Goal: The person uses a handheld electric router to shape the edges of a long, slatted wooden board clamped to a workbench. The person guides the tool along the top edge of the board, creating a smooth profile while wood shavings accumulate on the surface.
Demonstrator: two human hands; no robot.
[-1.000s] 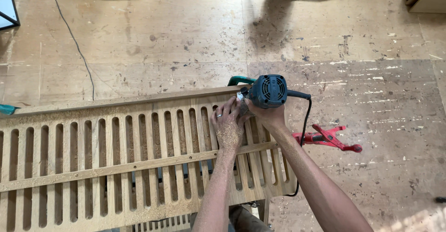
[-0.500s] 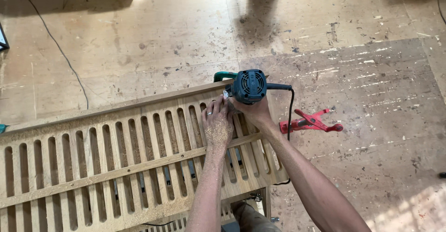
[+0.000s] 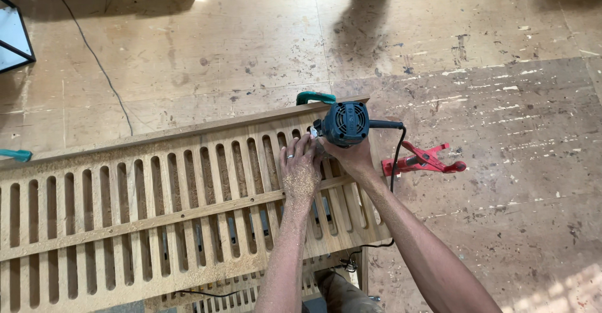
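A long slotted wooden panel lies across the lower left, with rows of narrow slots and a lengthwise strip. Near its far right corner stands a teal-blue corded router. My right hand grips the router's body from below. My left hand, dusted with sawdust and wearing a ring, rests flat on the slats just left of the router, its fingertips at the tool's base. The router's black cord hangs down on the right.
A red clamp lies on the plywood floor right of the panel. A teal clamp handle shows at the panel's far edge, another at the left. A thin cable runs across the floor. A metal frame stands top left.
The view has shifted slightly. The router and both hands stay at the panel's far right corner, with little visible movement along the slat.
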